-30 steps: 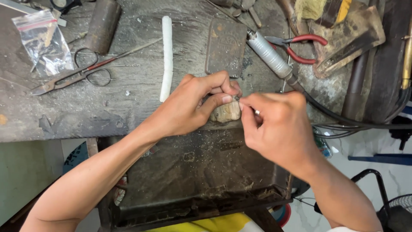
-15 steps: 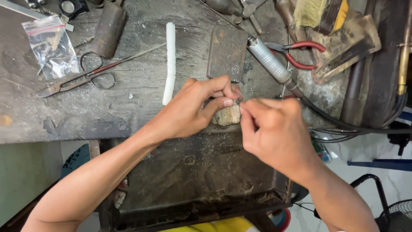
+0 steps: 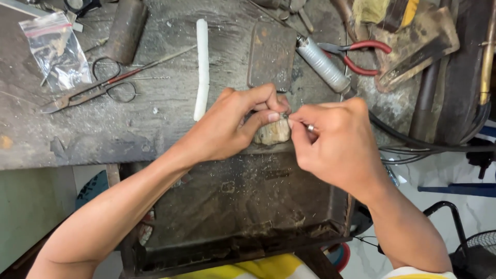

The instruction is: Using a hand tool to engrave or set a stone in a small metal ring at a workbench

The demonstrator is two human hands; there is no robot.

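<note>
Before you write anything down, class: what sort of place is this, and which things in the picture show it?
Probably a small craft workshop, perhaps a jeweller's bench. The worn workbench holds shears and red-handled pliers, and a dusty tray sits below where the left hand and right hand work a tiny piece.

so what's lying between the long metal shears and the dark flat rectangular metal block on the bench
In the head view, a white cylindrical stick lies upright between the long metal shears and the dark flat rectangular metal block, apart from both.

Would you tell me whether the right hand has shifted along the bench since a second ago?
No; the right hand stays beside the wooden peg.
</note>
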